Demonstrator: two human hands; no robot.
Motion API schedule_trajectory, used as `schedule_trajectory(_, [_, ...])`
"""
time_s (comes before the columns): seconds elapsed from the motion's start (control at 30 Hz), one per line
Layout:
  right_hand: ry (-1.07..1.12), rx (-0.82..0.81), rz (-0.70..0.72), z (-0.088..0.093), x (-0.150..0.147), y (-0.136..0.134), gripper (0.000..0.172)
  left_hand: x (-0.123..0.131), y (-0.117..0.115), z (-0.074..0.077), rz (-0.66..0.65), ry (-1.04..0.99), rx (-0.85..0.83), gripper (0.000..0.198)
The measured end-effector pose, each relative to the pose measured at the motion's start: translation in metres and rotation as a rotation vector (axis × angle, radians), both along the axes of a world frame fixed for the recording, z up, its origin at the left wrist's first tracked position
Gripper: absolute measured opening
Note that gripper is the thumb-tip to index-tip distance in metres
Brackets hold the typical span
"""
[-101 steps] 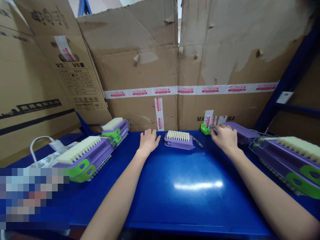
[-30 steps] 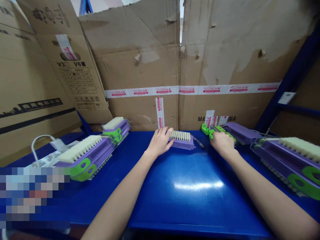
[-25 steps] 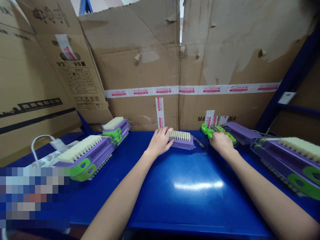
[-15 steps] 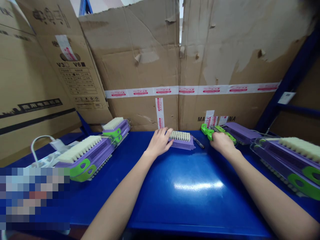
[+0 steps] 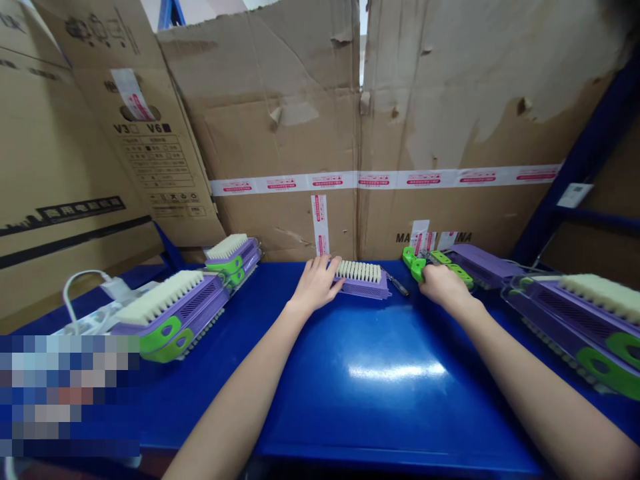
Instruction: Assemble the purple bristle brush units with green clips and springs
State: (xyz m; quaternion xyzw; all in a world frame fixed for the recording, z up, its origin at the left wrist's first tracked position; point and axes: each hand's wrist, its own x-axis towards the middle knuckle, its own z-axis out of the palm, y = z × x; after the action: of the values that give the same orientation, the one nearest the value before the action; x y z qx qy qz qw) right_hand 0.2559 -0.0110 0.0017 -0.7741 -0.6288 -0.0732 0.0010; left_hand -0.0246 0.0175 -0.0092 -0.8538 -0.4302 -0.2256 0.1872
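Observation:
My left hand (image 5: 317, 283) lies over the left end of a purple brush (image 5: 363, 290) with rows of cream bristles facing up, its thumb on the near side and its fingers over the far side. A screwdriver (image 5: 399, 285) rests just right of that brush. Farther right, my right hand (image 5: 445, 285) is closed with curled fingers among bright green plastic pieces (image 5: 453, 267). Whatever its fingertips hold is hidden behind the hand. Another green piece (image 5: 414, 262) with holes sits left of this hand.
Stacked purple-and-green brushes stand on the left (image 5: 173, 317) and right (image 5: 580, 320) of the blue table (image 5: 350, 413). A purple casing (image 5: 483, 265) lies behind my right hand. A white power strip (image 5: 93, 320) with a plug is at left. Cardboard sheets (image 5: 280, 120) wall the back.
My left hand has slid very slightly left along the brush. My right hand has barely shifted among the green pieces. The other things stay in place.

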Motion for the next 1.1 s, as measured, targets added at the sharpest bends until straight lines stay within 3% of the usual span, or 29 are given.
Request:
schedule_trajectory(0.17, [0.023, 0.067, 0.002, 0.002, -0.001, -0.001, 0.034, -0.001, 0.000, 0.000, 0.037, -0.001, -0.041, 0.044])
schedule_trajectory(0.3, [0.014, 0.219, -0.048, 0.008, 0.000, -0.003, 0.039, -0.002, 0.001, 0.000, 0.046, 0.006, -0.059, 0.045])
schedule_trajectory(0.53, [0.055, 0.464, -0.261, 0.002, 0.025, -0.004, 0.058, -0.002, 0.002, -0.002, 0.037, 0.004, -0.059, 0.044])
schedule_trajectory(0.73, [0.046, 0.372, -0.350, -0.015, 0.047, 0.003, 0.066, -0.002, 0.002, -0.002, 0.021, -0.009, -0.063, 0.044])
schedule_trajectory(1.1, [0.051, 0.319, -0.298, -0.004, 0.037, 0.000, 0.057, -0.002, 0.002, -0.003, 0.034, 0.004, -0.075, 0.044])
